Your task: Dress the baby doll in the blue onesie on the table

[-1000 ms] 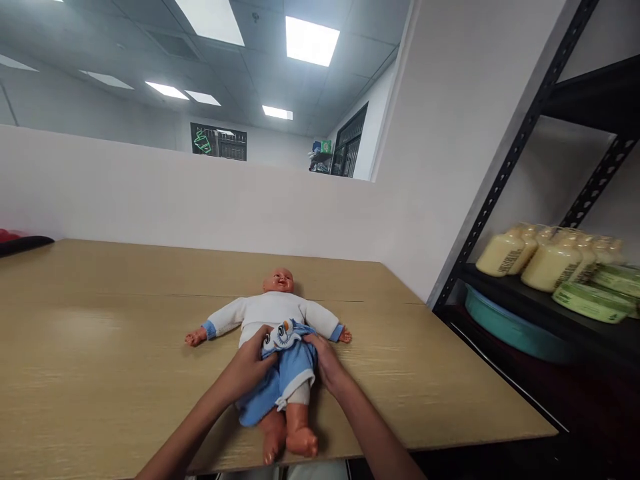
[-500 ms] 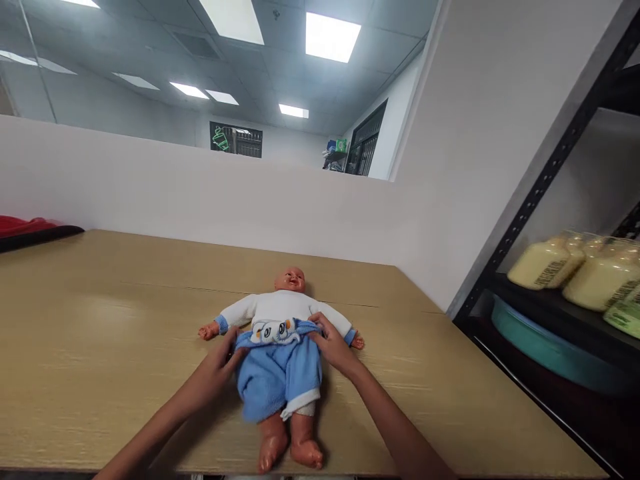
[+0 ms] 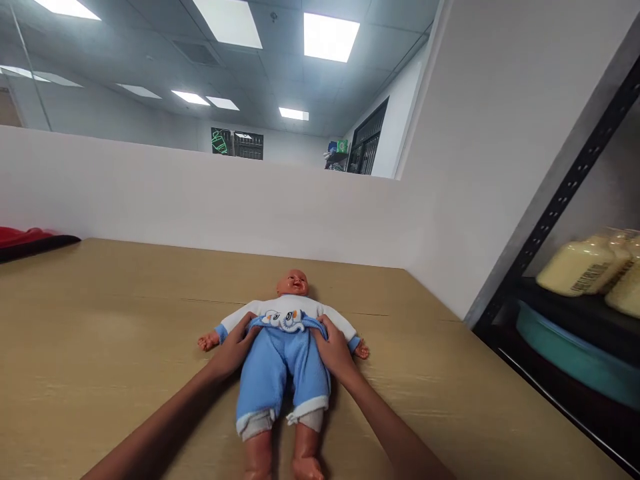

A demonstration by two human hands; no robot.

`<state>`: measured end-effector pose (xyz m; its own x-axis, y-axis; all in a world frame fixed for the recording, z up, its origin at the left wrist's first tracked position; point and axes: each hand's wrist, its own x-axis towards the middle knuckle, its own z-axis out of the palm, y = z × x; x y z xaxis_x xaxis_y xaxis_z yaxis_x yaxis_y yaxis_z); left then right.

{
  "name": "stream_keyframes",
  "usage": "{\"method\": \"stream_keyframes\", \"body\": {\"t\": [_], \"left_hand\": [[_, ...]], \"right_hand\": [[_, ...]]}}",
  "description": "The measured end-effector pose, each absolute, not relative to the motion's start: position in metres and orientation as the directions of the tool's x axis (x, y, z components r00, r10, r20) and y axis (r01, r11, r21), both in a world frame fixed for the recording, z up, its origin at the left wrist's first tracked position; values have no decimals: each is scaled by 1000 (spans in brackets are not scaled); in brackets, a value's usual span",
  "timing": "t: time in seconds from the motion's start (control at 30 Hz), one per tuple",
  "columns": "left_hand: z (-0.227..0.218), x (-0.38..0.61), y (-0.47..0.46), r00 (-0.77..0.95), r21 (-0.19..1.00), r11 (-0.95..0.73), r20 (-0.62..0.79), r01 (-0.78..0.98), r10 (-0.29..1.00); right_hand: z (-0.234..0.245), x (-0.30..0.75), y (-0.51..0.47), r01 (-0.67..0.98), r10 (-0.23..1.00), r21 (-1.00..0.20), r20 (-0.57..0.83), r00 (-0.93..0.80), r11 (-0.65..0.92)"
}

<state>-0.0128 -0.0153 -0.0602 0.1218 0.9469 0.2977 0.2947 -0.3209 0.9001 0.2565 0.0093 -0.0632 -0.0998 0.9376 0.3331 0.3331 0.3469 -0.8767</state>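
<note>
A baby doll (image 3: 294, 284) lies on its back on the wooden table, its head toward the wall and its arms spread. It wears a white top (image 3: 245, 313) with blue cuffs and blue pants (image 3: 263, 373) with white hems. An animal face with eyes and orange patches shows at the doll's middle, just above the pants. My left hand (image 3: 234, 347) pinches the waistband on the left side. On the opposite side my right hand (image 3: 331, 345) is closed on the waistband too. Some fingertips are hidden under the cloth. Light lining shows below both pant hems.
The table (image 3: 125, 320) ends at a white wall (image 3: 240, 207) with a window above. At the right stands a black shelf frame (image 3: 545, 227) with yellow bottles (image 3: 575, 267) and a teal basin (image 3: 570, 353). A red cloth (image 3: 23, 235) lies at the far left.
Both hands have shifted the waistband slightly up the doll. The left pant leg, bunched up before, now hangs straight along the leg. The view has shifted slightly.
</note>
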Motion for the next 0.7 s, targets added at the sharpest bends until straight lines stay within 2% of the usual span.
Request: {"method": "stream_keyframes", "body": {"t": [0.13, 0.37, 0.43, 0.53, 0.6, 0.7], "left_hand": [[-62, -6, 14, 209, 919, -304, 255, 250, 944], [-56, -58, 9, 472, 937, -258, 123, 235, 873], [-54, -68, 0, 529, 915, -292, 107, 280, 842], [-53, -68, -10, 553, 851, -356, 96, 385, 828], [-55, -63, -12, 556, 860, -343, 86, 377, 827], [-60, -56, -12, 550, 944, -233, 70, 233, 832]], "right_hand": [[-65, 256, 37, 292, 959, -915, 252, -127, 279], [-68, 313, 11, 257, 923, -942, 113, -368, 218], [-64, 331, -5, 269, 888, -939, 72, -454, 213], [-57, 342, -22, 330, 799, -894, 50, -599, 303], [-58, 338, -26, 352, 789, -871, 63, -611, 342], [-78, 326, -22, 249, 860, -934, 104, -499, 258]]}}
